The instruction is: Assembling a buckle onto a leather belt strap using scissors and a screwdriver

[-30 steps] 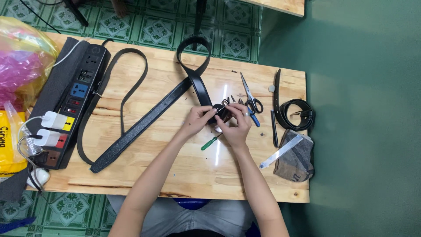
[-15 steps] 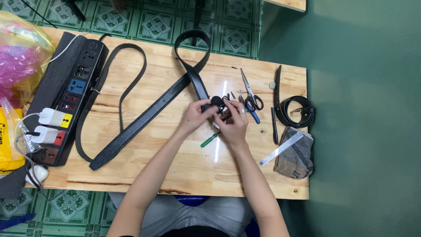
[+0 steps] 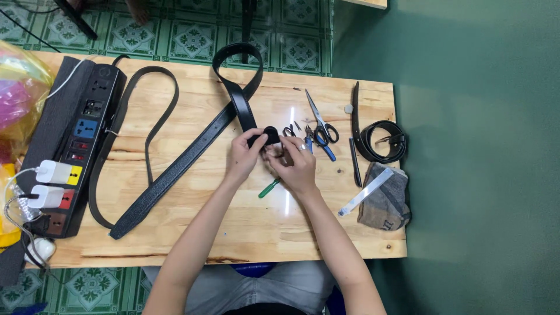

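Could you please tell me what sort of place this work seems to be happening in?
Probably a small home or hobby leather workshop. Both hands, left hand and right hand, work a black belt on a plain wooden table, with scissors, a coiled belt and a power strip over patterned floor tiles.

Both hands shifted slightly toward table's far edge vs 1 s ago. Left hand (image 3: 244, 156) now pinches belt end (image 3: 265, 136) from the side, end folded into a dark rounded lump. Right hand (image 3: 296, 164) covers the buckle, prev. partly visible.

Yellow and pink plastic bags (image 3: 17, 93) at table's left edge.
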